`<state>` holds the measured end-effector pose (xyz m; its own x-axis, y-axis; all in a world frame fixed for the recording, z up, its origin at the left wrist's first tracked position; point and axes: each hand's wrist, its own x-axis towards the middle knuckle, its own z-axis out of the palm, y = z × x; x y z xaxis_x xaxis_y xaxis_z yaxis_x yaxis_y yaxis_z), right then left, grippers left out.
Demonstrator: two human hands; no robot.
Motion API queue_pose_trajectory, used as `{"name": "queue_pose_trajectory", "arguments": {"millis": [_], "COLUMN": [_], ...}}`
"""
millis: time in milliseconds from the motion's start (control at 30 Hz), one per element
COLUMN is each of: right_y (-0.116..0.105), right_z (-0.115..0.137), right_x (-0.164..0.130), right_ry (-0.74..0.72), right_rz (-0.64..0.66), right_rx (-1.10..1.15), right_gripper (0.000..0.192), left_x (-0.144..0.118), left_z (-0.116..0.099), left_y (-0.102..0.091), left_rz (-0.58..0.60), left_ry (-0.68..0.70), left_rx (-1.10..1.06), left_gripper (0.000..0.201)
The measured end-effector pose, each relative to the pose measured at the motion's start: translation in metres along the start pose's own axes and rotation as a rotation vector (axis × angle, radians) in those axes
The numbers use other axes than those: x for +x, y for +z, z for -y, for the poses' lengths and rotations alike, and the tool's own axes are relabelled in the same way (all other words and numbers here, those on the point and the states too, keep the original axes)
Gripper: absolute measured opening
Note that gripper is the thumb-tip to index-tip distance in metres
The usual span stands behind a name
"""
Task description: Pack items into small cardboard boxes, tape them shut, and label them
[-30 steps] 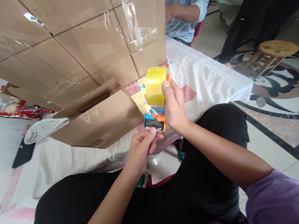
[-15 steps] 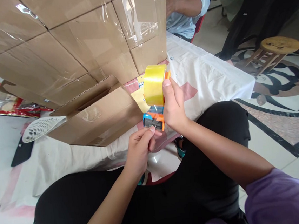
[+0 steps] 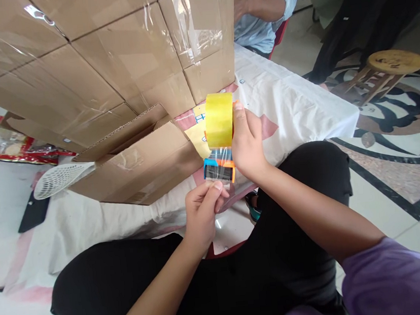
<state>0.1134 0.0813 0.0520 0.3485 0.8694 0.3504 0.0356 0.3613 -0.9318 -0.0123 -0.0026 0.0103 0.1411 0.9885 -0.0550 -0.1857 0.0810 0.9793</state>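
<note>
A tape dispenser (image 3: pixel 219 170) in blue and orange carries a large roll of yellowish clear packing tape (image 3: pixel 220 120). My right hand (image 3: pixel 248 139) is closed round the dispenser's right side and holds it up above the table edge. Just below the dispenser's dark front end, my left hand (image 3: pixel 204 210) pinches the free end of the clear tape between thumb and fingers. A short stretch of tape runs from the roll over the dispenser to that pinch. Left of the hands, an open cardboard box (image 3: pixel 140 166) lies on the tablecloth.
Taped cardboard boxes (image 3: pixel 129 51) stand stacked behind the open box. A white perforated scoop (image 3: pixel 58 180), a black flat object (image 3: pixel 34 212) and a red-edged plastic bag (image 3: pixel 14 146) lie at left. Another person (image 3: pixel 263 13) sits beyond the table (image 3: pixel 296 90). A wooden stool (image 3: pixel 396 63) stands at right.
The dispenser has turned slightly, so its roll and front end face me more squarely. Both hands have shifted a little to the right, the left still pinching the tape end.
</note>
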Motion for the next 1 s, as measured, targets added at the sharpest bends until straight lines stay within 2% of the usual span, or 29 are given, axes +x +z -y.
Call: {"name": "queue_pose_trajectory", "arguments": {"millis": [167, 367, 833, 1000], "right_y": [0.000, -0.003, -0.014, -0.028], "right_z": [0.003, 0.005, -0.004, -0.009], "right_x": [0.001, 0.007, 0.026, 0.041], "right_ry": [0.096, 0.220, 0.135, 0.107], "right_rz": [0.010, 0.027, -0.016, -0.066], "right_rx": [-0.036, -0.016, -0.076, -0.053], "right_gripper": [0.056, 0.056, 0.062, 0.062], "left_x": [-0.005, -0.011, -0.029, -0.037], "left_z": [0.005, 0.013, 0.026, 0.027], "left_y": [0.008, 0.011, 0.020, 0.027], "left_rz": [-0.023, -0.016, -0.012, 0.059], "left_ry": [0.010, -0.011, 0.027, 0.120], "left_rx": [-0.087, -0.056, 0.123, 0.280], "left_gripper": [0.034, 0.035, 0.041, 0.040]}}
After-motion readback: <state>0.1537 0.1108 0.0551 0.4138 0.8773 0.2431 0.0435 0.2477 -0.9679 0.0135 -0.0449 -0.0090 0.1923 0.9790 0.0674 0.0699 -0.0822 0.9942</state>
